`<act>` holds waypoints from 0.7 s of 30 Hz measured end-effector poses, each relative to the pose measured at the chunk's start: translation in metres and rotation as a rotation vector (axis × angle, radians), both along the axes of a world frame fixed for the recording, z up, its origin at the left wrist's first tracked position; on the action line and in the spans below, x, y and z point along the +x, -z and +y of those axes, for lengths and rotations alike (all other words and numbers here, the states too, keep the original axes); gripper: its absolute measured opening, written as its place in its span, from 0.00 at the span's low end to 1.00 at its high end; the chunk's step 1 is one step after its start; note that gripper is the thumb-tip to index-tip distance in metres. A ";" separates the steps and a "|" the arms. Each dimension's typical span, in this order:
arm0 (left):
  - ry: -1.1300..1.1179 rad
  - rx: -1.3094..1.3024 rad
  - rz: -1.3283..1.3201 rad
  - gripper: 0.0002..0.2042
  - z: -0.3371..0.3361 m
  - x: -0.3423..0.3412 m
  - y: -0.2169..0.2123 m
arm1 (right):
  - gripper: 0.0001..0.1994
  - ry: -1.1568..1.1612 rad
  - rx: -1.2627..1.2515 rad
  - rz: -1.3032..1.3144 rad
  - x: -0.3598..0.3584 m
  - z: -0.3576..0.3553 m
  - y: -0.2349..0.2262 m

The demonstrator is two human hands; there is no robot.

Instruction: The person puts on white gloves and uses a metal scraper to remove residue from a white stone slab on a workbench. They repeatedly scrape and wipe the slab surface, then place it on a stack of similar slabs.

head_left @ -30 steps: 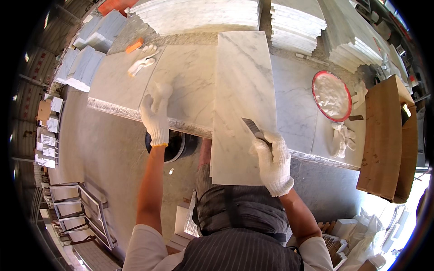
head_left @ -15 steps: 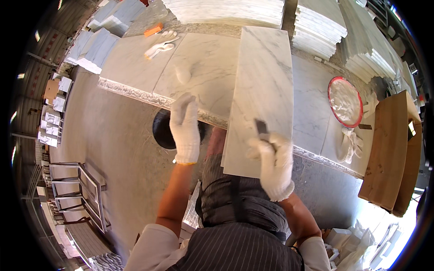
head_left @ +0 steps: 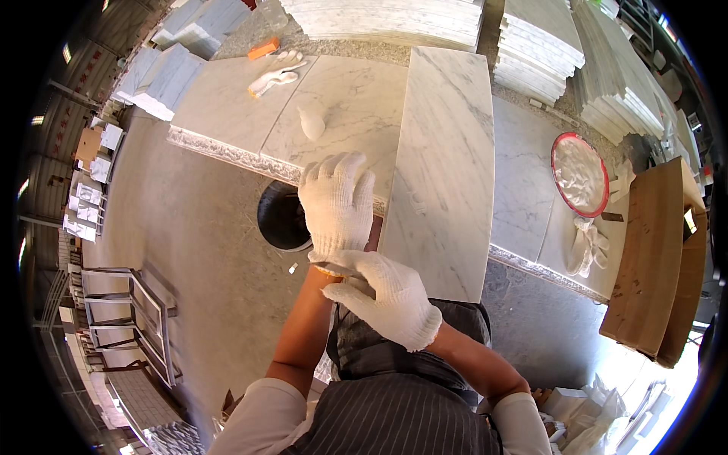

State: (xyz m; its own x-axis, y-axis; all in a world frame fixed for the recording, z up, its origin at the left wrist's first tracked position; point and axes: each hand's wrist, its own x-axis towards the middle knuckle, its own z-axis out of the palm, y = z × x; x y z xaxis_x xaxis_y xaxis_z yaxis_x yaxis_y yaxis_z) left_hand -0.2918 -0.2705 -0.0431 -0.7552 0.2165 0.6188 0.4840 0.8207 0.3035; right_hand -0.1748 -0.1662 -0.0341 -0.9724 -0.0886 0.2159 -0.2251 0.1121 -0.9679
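white glove cuff, tugged at the wrist

white knit glove sits on my left hand, fingers spread and aimed up toward the workbench, holding nothing. my right hand pinches its cuff, apparently to snug it. the marble slab just beside runs lengthwise away from me, overhanging the bench edge.

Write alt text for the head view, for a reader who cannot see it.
A person's right hand, in a white knit glove, grips the cuff of the gloved left hand at the wrist, near the edge of a marble workbench. A long marble slab lies on it, beside a red-rimmed bowl of white paste.
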 end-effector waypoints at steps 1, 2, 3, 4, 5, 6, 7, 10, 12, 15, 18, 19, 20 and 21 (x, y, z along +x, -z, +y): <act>0.006 -0.003 0.000 0.14 0.000 0.000 -0.001 | 0.14 0.005 0.015 0.071 -0.001 -0.002 0.002; 0.012 -0.005 -0.001 0.14 0.001 0.000 -0.001 | 0.15 0.002 0.089 0.069 -0.002 0.000 0.002; 0.008 -0.009 -0.009 0.14 0.001 0.001 -0.001 | 0.16 -0.001 0.163 0.066 -0.003 0.002 0.001; 0.006 -0.013 -0.019 0.14 0.000 0.002 -0.002 | 0.17 -0.003 0.237 0.062 -0.004 0.004 0.000; 0.005 -0.017 -0.029 0.14 0.000 0.004 -0.001 | 0.16 0.007 0.253 0.126 -0.006 0.005 0.003; 0.012 -0.020 -0.046 0.14 -0.001 0.004 0.000 | 0.16 0.016 0.269 0.190 -0.007 0.005 0.007; 0.017 -0.024 -0.063 0.14 -0.002 0.005 0.001 | 0.15 0.025 0.284 0.255 -0.008 0.004 0.009; 0.029 -0.052 -0.050 0.14 -0.006 0.006 0.005 | 0.10 0.074 0.453 0.368 -0.008 0.004 0.008; 0.025 -0.083 -0.017 0.14 -0.006 0.006 0.005 | 0.09 0.097 0.476 0.382 -0.007 0.003 0.011; 0.009 -0.117 0.007 0.14 -0.005 0.006 0.004 | 0.09 0.131 0.433 0.353 -0.007 -0.001 0.011; -0.007 -0.083 -0.061 0.14 -0.004 0.007 0.001 | 0.10 0.118 0.383 0.342 -0.008 0.001 0.012; -0.023 -0.065 -0.105 0.14 -0.003 0.008 -0.001 | 0.10 0.104 0.370 0.345 -0.009 0.003 0.012; -0.039 -0.046 -0.148 0.14 -0.002 0.008 -0.003 | 0.11 0.085 0.371 0.338 -0.009 0.004 0.010; -0.038 -0.037 -0.148 0.14 -0.003 0.008 -0.002 | 0.11 0.065 0.371 0.330 -0.008 0.006 0.005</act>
